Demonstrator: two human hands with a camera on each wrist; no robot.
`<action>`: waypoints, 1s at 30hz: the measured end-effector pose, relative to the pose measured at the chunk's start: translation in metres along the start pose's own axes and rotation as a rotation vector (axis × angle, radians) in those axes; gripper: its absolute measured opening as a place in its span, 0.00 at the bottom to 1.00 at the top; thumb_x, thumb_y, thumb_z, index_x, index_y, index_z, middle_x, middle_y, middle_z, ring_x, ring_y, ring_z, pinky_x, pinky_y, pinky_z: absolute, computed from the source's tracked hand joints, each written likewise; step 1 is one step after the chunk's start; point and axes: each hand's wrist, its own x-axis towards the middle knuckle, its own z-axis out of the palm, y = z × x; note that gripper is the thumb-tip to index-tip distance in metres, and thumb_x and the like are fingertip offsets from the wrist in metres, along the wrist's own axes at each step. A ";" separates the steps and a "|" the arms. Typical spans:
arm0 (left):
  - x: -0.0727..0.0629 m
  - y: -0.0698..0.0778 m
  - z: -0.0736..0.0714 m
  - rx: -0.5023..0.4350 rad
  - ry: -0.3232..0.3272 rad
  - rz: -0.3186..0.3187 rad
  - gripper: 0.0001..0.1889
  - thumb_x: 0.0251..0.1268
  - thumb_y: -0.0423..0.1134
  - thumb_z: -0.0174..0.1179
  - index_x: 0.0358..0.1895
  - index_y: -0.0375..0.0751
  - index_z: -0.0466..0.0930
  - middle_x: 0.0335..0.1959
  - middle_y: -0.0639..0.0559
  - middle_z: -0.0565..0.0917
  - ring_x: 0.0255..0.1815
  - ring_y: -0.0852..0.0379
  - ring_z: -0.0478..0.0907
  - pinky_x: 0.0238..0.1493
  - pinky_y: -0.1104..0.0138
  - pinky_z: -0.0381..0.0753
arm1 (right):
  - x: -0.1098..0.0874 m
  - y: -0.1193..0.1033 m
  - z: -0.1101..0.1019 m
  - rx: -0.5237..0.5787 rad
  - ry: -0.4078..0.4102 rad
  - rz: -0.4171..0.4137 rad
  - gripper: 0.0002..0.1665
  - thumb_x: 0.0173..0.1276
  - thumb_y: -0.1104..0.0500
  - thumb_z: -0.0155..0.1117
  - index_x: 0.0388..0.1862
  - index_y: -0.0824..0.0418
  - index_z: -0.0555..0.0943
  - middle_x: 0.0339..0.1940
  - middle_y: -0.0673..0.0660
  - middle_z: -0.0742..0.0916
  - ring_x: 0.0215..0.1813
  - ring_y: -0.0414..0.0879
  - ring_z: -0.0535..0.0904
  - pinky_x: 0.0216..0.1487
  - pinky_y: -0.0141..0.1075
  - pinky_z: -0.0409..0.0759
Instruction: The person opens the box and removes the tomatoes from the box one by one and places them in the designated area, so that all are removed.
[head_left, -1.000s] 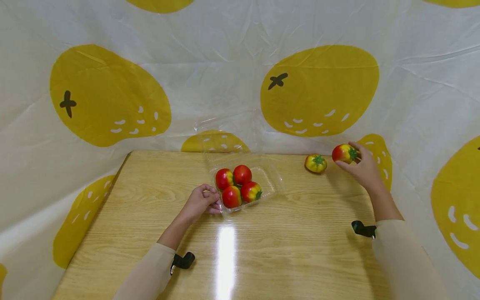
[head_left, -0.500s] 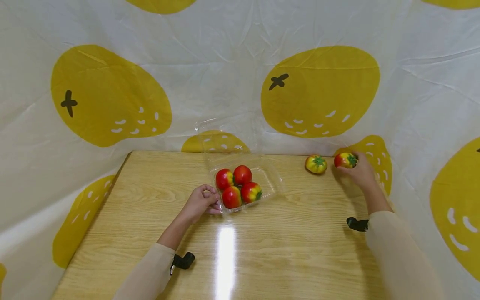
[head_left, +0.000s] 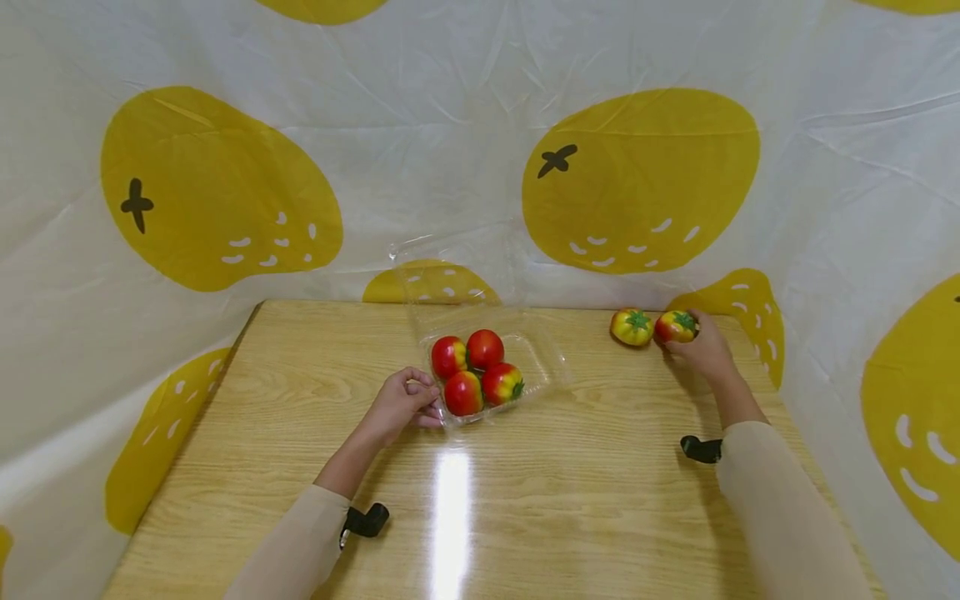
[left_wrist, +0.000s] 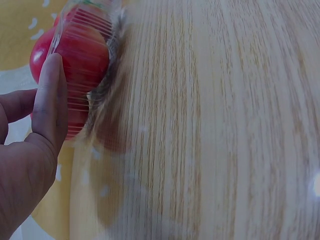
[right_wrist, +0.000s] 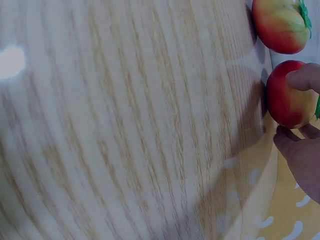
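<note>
My right hand [head_left: 708, 350] holds a red-and-yellow tomato [head_left: 670, 327] with a green leafy top, low at the table's back right. Its thumb lies on one side and fingers on the other in the right wrist view. Just left of it sits a yellower ribbed tomato [head_left: 632, 329]. My left hand [head_left: 405, 400] pinches the near left edge of a clear plastic clamshell box [head_left: 543, 358]. Several tomatoes [head_left: 463, 394] are grouped in the box's left part. In the left wrist view, red tomatoes [left_wrist: 82, 55] show through the box's ridged wall.
The box's clear lid [head_left: 457, 267] stands raised against the fruit-print cloth [head_left: 427, 167] behind the table. Cloth also hangs at both sides. The wooden table [head_left: 570, 492] has a bright light reflection near its front.
My right hand has lowered the tomato to the table and brought it slightly left, closer to the yellower one. The left hand and the box have stayed in place.
</note>
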 end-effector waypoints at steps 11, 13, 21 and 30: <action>0.001 -0.001 -0.001 0.008 -0.007 0.005 0.11 0.75 0.27 0.57 0.51 0.30 0.65 0.26 0.46 0.84 0.24 0.54 0.84 0.32 0.59 0.92 | 0.001 0.002 0.005 0.002 -0.024 -0.069 0.54 0.65 0.71 0.64 0.81 0.76 0.43 0.76 0.85 0.57 0.75 0.81 0.55 0.77 0.73 0.55; 0.000 -0.001 -0.001 0.002 -0.007 0.004 0.10 0.76 0.26 0.57 0.51 0.30 0.65 0.26 0.46 0.84 0.24 0.54 0.84 0.31 0.59 0.92 | 0.002 0.004 0.005 -0.003 -0.029 -0.076 0.54 0.67 0.70 0.65 0.81 0.76 0.43 0.77 0.85 0.56 0.75 0.81 0.55 0.77 0.73 0.54; 0.000 -0.001 0.000 -0.001 -0.005 0.002 0.10 0.76 0.26 0.57 0.51 0.31 0.65 0.26 0.46 0.83 0.24 0.55 0.84 0.32 0.59 0.92 | 0.001 0.005 0.005 -0.016 -0.040 -0.072 0.55 0.71 0.67 0.66 0.82 0.73 0.41 0.78 0.83 0.55 0.76 0.81 0.54 0.77 0.73 0.54; 0.001 -0.002 -0.001 -0.011 -0.007 -0.002 0.10 0.76 0.26 0.57 0.51 0.31 0.65 0.27 0.46 0.83 0.25 0.54 0.84 0.32 0.58 0.93 | -0.001 0.004 0.007 0.015 -0.039 -0.070 0.58 0.70 0.66 0.68 0.83 0.72 0.38 0.79 0.83 0.52 0.77 0.81 0.52 0.78 0.73 0.52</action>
